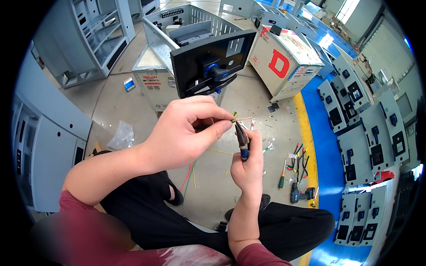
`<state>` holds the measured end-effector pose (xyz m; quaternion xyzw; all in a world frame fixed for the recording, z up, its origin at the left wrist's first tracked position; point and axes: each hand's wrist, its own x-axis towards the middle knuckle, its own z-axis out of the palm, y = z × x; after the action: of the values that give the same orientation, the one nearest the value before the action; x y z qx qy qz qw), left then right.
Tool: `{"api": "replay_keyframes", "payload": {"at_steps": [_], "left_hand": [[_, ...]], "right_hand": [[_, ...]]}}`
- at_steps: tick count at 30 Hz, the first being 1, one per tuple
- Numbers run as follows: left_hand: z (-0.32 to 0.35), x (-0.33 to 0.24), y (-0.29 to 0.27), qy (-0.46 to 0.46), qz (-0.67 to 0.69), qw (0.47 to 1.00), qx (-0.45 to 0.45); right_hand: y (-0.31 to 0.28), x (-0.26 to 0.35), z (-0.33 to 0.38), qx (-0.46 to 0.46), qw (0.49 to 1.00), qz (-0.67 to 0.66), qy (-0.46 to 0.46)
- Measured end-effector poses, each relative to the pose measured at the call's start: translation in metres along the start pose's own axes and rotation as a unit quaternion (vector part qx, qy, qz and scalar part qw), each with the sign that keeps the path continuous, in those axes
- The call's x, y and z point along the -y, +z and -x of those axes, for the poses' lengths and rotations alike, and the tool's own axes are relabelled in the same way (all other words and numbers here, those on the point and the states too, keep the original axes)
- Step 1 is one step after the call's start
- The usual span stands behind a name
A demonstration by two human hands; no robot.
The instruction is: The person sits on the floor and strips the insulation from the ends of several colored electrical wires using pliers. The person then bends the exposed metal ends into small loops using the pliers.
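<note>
Between thumb and forefinger, my left hand (186, 128) pinches a thin wire (242, 119). Its bare copper-coloured end sticks out to the right, and a bit of green shows at the fingertips. My right hand (248, 164) is wrapped round a pair of pliers (242, 135) with dark jaws and blue on the handle. The jaws point up and stand close to the wire, just below its bare part; whether they touch it I cannot tell. Red, green and yellow wires (190, 175) hang or lie below my left forearm.
A grey cabinet door with black fittings (213, 62) stands ahead, against an open metal cabinet on a crate (153, 84). Another crate (284, 66) is at the right. On the floor lie a screwdriver (282, 175), a cordless drill (301, 193), wire scraps and a plastic bag (122, 135).
</note>
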<state>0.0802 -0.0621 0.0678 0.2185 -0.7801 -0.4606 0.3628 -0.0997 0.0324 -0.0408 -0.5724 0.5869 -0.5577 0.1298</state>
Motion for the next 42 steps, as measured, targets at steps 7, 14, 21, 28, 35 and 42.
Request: {"api": "replay_keyframes", "payload": {"at_steps": [7, 14, 21, 28, 35, 42], "left_hand": [[-0.001, -0.001, 0.001, 0.026, -0.038, 0.999, 0.01], [-0.004, 0.0, -0.001, 0.02, -0.079, 0.996, 0.023], [-0.004, -0.008, -0.003, 0.073, -0.098, 0.99, 0.069], [0.004, -0.023, -0.015, 0.266, -0.125, 0.944, 0.151], [0.009, -0.027, -0.016, 0.3, -0.116, 0.936, 0.145], [0.011, -0.03, -0.027, 0.368, -0.217, 0.903, -0.045]], "right_hand": [[-0.002, 0.001, 0.002, 0.001, 1.0, -0.01, 0.009], [-0.01, 0.004, 0.002, 0.037, 0.999, 0.003, 0.03], [-0.026, 0.007, 0.003, 0.136, 0.987, -0.068, 0.052], [-0.042, 0.011, 0.005, 0.3, 0.92, -0.251, 0.032], [-0.032, 0.023, 0.008, 0.289, 0.91, -0.298, -0.005], [-0.036, 0.044, -0.016, 0.277, 0.91, -0.292, 0.096]]}}
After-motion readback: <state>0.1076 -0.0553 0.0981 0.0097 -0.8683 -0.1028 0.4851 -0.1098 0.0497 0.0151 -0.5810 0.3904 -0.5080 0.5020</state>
